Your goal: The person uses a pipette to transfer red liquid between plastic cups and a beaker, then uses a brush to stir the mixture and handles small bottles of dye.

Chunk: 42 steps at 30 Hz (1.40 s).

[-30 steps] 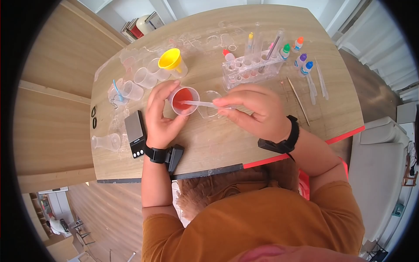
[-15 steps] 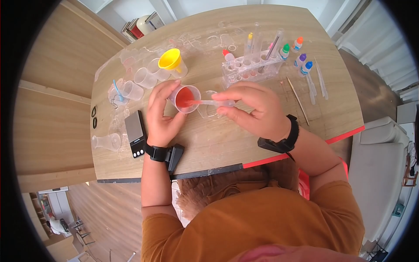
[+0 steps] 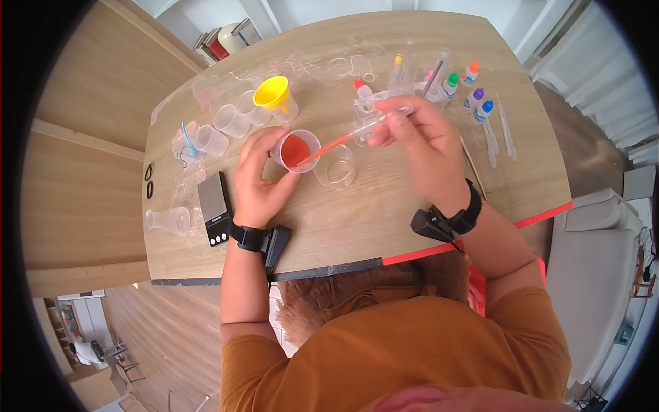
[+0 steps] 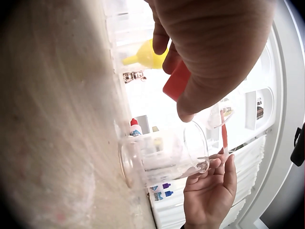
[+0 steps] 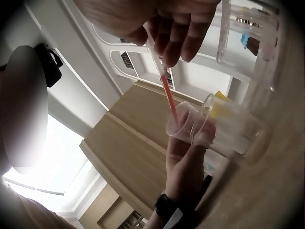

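My left hand [image 3: 259, 191] grips a translucent plastic cup [image 3: 313, 142] of red liquid, fingers round its far side and thumb on the near side. The cup leans toward the right. Between thumb and fingers my right hand [image 3: 431, 147] pinches a plastic dropper pipette [image 3: 337, 143] by its bulb end. Red liquid fills the lower part of the stem, and the pipette slants down to the left with its tip inside the cup, near the rim. A clear beaker [image 4: 164, 157] stands on the table between the two hands, just right of the cup.
Behind the right hand is a clear test tube rack [image 3: 362, 104], partly hidden. Dropper bottles, such as a green-capped one [image 3: 449, 84], stand to its right. A yellow funnel [image 3: 273, 93] and several plastic cups sit behind the left hand; a black scale [image 3: 215, 206] lies left of it.
Red liquid has risen into the pipette's stem. My right hand has moved up and away to the right, drawing the tip toward the cup's rim and uncovering the beaker. The left hand stays nearly still.
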### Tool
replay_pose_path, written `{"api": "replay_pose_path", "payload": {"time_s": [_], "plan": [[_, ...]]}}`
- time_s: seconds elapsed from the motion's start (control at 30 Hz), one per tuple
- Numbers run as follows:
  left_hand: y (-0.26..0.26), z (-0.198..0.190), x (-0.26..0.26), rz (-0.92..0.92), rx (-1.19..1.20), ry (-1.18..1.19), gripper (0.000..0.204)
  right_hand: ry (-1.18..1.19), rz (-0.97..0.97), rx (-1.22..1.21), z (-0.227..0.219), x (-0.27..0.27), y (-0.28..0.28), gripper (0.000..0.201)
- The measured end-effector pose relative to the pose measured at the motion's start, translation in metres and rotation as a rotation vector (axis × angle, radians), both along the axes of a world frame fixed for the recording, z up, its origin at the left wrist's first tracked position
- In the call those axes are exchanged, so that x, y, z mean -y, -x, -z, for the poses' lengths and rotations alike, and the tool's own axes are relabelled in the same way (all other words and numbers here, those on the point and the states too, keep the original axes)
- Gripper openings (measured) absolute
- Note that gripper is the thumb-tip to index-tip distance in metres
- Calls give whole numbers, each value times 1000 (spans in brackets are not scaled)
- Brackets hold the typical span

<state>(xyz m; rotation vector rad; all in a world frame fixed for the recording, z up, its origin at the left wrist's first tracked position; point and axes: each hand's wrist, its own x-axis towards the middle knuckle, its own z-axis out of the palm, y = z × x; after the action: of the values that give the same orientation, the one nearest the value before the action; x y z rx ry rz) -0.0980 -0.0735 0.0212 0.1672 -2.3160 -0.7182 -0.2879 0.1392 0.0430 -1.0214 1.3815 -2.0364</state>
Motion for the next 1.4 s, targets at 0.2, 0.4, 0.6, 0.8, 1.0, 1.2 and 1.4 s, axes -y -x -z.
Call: {"api": "replay_pose_path", "payload": {"time_s": [0.2,0.4,0.6,0.8,1.0,1.2,1.4], "plan": [[1,4,3,2,-18,-33,59,81,90,-33,-1,-1,8,23],[1,7,6,3,-39,-28,57,78,197,-189,-4,-1,8,17],[1,7,6,-20,-30,-52,57,2,286,-445,-5,-4,8,13],[2,7,6,-18,-23,-30,58,-33,309,-525,-6,-4,5,12],[2,5,4,-11,-21,-22,57,-49,286,-558,-7,-6,6,12],[2,6,5,1,-23,-32,57,-49,279,-616,-5,-5,7,12],[2,6,4,6,-16,-26,56,-50,266,-593,-5,-5,5,10]]}}
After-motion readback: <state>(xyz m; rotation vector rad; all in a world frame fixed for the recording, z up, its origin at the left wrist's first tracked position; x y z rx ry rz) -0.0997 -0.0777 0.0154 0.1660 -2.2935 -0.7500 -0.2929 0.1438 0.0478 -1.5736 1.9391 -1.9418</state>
